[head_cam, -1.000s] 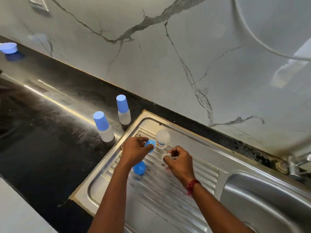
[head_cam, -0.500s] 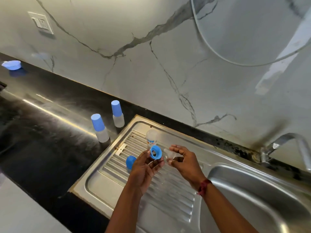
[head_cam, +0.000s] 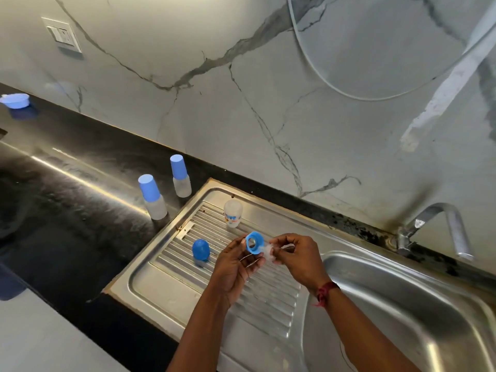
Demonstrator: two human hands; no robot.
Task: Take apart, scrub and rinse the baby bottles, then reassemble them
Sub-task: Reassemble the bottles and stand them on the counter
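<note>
Bottle [head_cam: 233, 212], open, light. Hazard, as judged: it is risking a knock-over if either hand is swinging back past it, and would then be rolling down the drainboard [head_cam: 166, 280] ribs toward the basin [head_cam: 402, 304].

Teat [head_cam: 268, 251], clear, soft. Hazard, as judged: it is risking a tear if it is being pulled too hard against the ring [head_cam: 253, 242]. It may also be slipping out of the pinch and dropping into the basin.

Ring, blue. Hazard, as judged: held only at the fingertips, it may be popping free once the teat is giving way.

Positions:
- Left hand [head_cam: 236, 267] is gripping the ring at its fingertips, opening facing the camera, at frame centre.
- Right hand [head_cam: 298, 259] is pinching the teat just right of the ring. Whether teat and ring are joined or only touching cannot be told.
- Both hands are hovering over the drainboard, close together.
- Bottle is standing upright just above the hands in the frame, touching neither.
- Cap [head_cam: 200, 249], blue, is lying on the drainboard just left of the left hand, apart from it.
- Two capped bottles [head_cam: 153, 197] are standing on the tabletop [head_cam: 67, 210], left of centre, well apart from the hands.
</note>
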